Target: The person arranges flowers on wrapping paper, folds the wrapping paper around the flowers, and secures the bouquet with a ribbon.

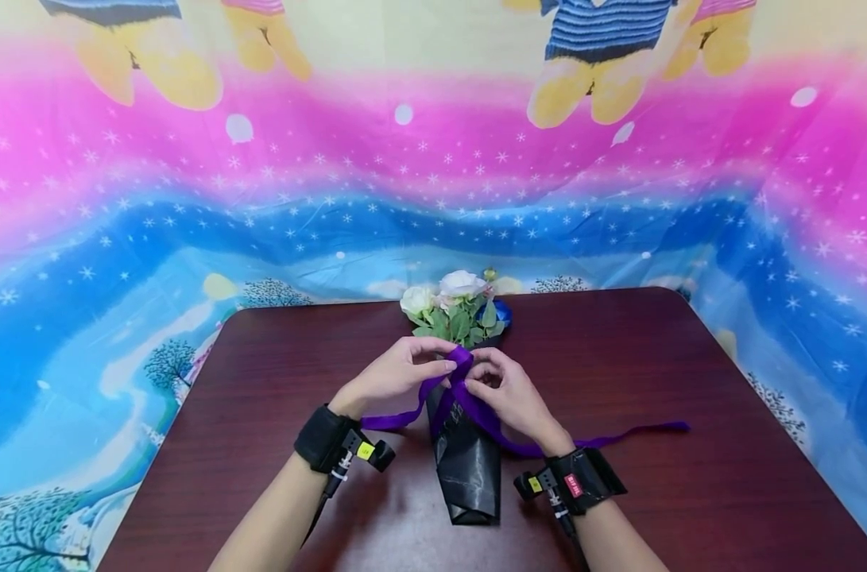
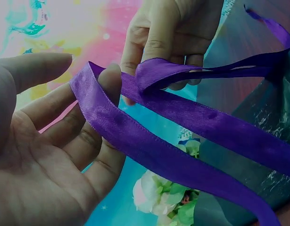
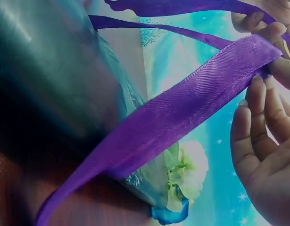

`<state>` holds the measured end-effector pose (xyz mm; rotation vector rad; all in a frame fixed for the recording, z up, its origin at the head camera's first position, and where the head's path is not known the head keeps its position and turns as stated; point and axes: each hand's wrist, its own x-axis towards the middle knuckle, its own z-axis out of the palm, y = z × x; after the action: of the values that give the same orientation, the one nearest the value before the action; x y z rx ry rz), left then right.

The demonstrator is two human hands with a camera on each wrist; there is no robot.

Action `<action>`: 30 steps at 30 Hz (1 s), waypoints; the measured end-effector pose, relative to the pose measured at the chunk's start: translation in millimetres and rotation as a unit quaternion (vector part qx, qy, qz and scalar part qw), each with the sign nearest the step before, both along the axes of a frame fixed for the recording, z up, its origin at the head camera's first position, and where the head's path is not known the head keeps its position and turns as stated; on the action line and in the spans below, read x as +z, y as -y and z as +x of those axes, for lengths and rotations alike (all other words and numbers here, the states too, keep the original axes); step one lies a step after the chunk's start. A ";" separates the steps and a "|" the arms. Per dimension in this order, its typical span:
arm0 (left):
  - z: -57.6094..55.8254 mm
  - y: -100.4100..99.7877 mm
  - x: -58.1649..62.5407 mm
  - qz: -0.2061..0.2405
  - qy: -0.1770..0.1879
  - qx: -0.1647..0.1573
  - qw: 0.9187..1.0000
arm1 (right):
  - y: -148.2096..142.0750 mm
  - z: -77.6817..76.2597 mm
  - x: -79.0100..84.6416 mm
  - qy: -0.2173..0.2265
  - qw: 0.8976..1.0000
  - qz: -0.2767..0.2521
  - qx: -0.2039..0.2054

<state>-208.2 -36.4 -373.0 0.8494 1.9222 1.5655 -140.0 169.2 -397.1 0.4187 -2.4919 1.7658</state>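
A purple satin ribbon (image 1: 480,407) passes round a bouquet's black wrapping (image 1: 469,473), which lies on the table with its flowers facing away. My left hand (image 1: 397,377) holds a ribbon loop over its curved fingertips, the thumb close beside it. Opposite, my right hand (image 1: 512,393) pinches the other ribbon strand between thumb and fingers, as the right wrist view shows along the broad ribbon band (image 3: 192,96). Both hands are raised above the wrapping, fingertips close together. In the left wrist view two strands cross between the hands. The ribbon's crossing at the wrapping is partly hidden.
White roses (image 1: 462,284) with green leaves and a shiny blue piece (image 1: 503,311) stick out of the wrapping's far end. Ribbon tails trail left and right over the dark red-brown table (image 1: 283,373). A printed cloth backdrop (image 1: 433,183) hangs behind it.
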 end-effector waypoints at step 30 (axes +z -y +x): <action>-13.0 15.5 -29.5 -0.030 -0.037 0.078 0.996 | -2.0 -19.7 -43.6 -0.019 0.997 0.062 -0.031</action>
<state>-221.2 -51.9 -402.5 0.7565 2.1220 1.5760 -159.7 171.2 -440.7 0.3729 -2.5668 1.5719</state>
